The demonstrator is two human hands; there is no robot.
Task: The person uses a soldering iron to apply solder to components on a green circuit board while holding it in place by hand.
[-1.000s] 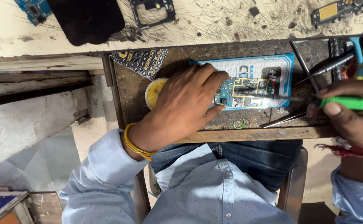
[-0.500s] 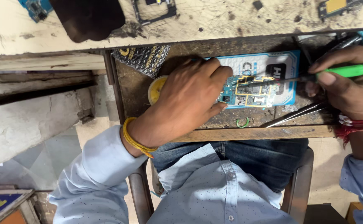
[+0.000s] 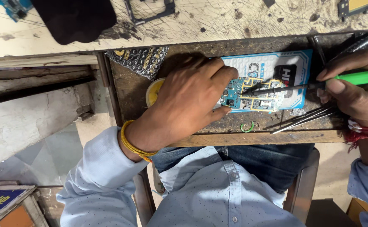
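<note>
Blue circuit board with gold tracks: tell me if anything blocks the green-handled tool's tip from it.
Nothing visible does. The green-handled tool in the right hand reaches the blue circuit board; the left hand pins its left edge.

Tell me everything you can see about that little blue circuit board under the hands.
The circuit board is small, blue, with gold tracks and silvery metal parts. It lies flat on a blue and white card in a worn wooden drawer. The left hand pins its left end with fingertips. The dark tip of a green-handled tool, held by the right hand, touches its top.
</note>
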